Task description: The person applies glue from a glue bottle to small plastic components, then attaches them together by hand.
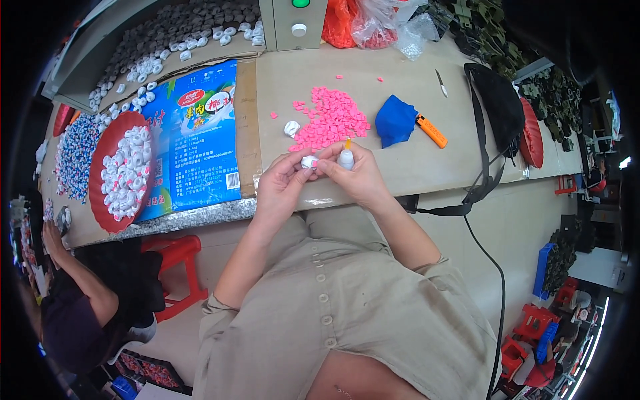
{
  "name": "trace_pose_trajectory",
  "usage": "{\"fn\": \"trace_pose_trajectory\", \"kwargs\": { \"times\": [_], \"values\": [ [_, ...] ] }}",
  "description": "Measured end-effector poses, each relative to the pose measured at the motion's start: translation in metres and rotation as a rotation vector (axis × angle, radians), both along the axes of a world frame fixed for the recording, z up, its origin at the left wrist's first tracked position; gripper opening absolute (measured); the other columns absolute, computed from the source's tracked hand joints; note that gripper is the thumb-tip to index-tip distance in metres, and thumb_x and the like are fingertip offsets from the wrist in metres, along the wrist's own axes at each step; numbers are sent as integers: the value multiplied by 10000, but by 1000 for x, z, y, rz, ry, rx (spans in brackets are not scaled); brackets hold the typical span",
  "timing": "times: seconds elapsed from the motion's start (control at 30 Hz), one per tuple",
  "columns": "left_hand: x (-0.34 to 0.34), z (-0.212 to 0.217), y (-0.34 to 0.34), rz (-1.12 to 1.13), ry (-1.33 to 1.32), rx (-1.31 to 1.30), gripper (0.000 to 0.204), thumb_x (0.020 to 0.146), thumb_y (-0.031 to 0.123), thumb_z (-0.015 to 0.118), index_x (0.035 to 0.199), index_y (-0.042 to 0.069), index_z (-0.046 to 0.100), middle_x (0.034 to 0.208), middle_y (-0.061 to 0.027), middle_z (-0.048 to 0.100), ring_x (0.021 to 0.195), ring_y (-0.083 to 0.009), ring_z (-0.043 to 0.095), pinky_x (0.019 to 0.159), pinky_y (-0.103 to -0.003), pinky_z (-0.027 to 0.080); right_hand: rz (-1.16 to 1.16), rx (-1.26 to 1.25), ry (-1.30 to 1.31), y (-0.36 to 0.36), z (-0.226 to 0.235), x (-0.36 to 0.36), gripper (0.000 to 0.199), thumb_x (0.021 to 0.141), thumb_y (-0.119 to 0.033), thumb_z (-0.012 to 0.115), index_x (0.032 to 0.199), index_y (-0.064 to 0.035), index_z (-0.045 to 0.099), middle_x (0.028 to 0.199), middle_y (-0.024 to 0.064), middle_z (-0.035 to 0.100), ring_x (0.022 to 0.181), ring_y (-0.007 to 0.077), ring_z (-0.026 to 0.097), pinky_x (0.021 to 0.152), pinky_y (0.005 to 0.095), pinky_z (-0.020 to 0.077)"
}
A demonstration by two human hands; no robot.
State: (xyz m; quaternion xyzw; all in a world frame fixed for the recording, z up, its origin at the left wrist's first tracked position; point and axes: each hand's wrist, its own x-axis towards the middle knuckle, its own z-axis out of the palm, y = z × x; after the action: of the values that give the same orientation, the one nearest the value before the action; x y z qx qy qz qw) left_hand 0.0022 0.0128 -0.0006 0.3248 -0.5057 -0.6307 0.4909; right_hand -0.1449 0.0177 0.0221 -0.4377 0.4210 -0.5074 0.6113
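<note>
Our left grip [283, 181] is closed on a small white piece [309, 161], pinched between thumb and fingertips, while our right grip [361, 176] is wrapped around a small pale bottle [346, 159] with an orange-yellow tip pointing up and away from us. The right thumb and forefinger also meet the piece's right side, where a touch of pink shows; whether they press a pink bit there or merely steady it, we cannot tell.

We would expect the white piece to be very light, and by its rounded, puffy look perhaps a little yielding, so a gentle pinch on its sides should hold it without denting; its smooth curve could roll if held off-centre. The bottle looks light too, probably squeezable, and is best held round its body.

The piece sits right at the fingertips, between the two hands, just above the bench [280, 73] near its front edge; the bottle is just to its right. Beyond the fingers lies a heap of pink bits [333, 117], with another white piece [291, 129] by its left side. Well to the left, a red dish [95, 177] holds many white pieces, some showing pink.
</note>
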Motion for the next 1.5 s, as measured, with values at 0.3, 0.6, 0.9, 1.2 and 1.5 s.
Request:
{"fn": "trace_pose_trajectory", "kwargs": {
  "times": [0.3, 0.6, 0.9, 1.2, 1.5],
  "values": [
    [3, 2, 0, -21, -40, 51, 291, 803, -32, 481, 1094, -38, 470, 913, -66, 532, 749, -98, 529, 710, -221, 449, -27, 15, 101, -1, 1, 2, 130, 748, -19, 588, 850, 44, 537, 799, 94, 583, 716, 121, 573, 652, 244, 489],
    [6, 1, -1, -35, -14, 110, 250, 790, -34, 506, 1040, -33, 505, 905, -72, 550, 730, -92, 538, 663, -209, 468, -92, -18, 246, -2, -11, 6, 129, 735, -47, 608, 824, 38, 569, 750, 83, 607, 683, 91, 566, 595, 221, 462],
    [0, 6, -2, 63, 47, 242, 213, 781, -9, 534, 991, -46, 529, 811, -73, 593, 678, -93, 567, 638, -203, 480, -91, -33, 272, -1, -8, 5, 123, 721, -63, 605, 790, 35, 579, 714, 59, 599, 651, 67, 539, 563, 215, 440],
    [9, 15, -13, 90, 133, 346, 182, 782, 52, 540, 942, -36, 529, 771, -44, 575, 657, -84, 548, 585, -223, 471, -73, -3, 213, -3, 0, -1, 187, 731, -84, 588, 874, 13, 516, 720, 40, 567, 622, 74, 519, 535, 218, 421],
    [21, 28, -69, 84, -860, -660, 261, 759, 24, 497, 1019, 38, 505, 831, -121, 529, 777, -255, 548, 658, -336, 432, -67, 79, -145, 0, 8, -23, 242, 822, -176, 508, 1011, -30, 472, 832, 83, 538, 663, 144, 537, 576, 235, 437]
  ]
}}
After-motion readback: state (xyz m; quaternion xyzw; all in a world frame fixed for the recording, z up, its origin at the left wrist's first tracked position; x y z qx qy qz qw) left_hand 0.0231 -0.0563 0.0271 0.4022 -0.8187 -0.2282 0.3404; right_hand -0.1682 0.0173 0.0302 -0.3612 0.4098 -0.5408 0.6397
